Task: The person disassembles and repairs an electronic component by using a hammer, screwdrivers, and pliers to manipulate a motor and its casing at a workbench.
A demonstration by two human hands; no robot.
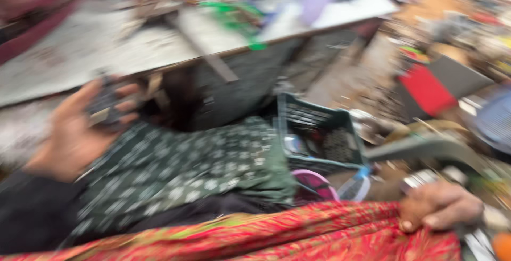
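Note:
The picture is heavily blurred by motion. My left hand is raised at the left and grips a small dark object between the fingers and thumb; what it is cannot be told. At the lower right my right hand pinches the edge of a red patterned cloth that lies across the bottom of the view. A green patterned cloth covers my lap between the two hands.
A grey worktable with scattered tools runs across the top. A dark green plastic crate with small parts sits at the centre right. Clutter, a red flat object and a bluish basket fill the floor to the right.

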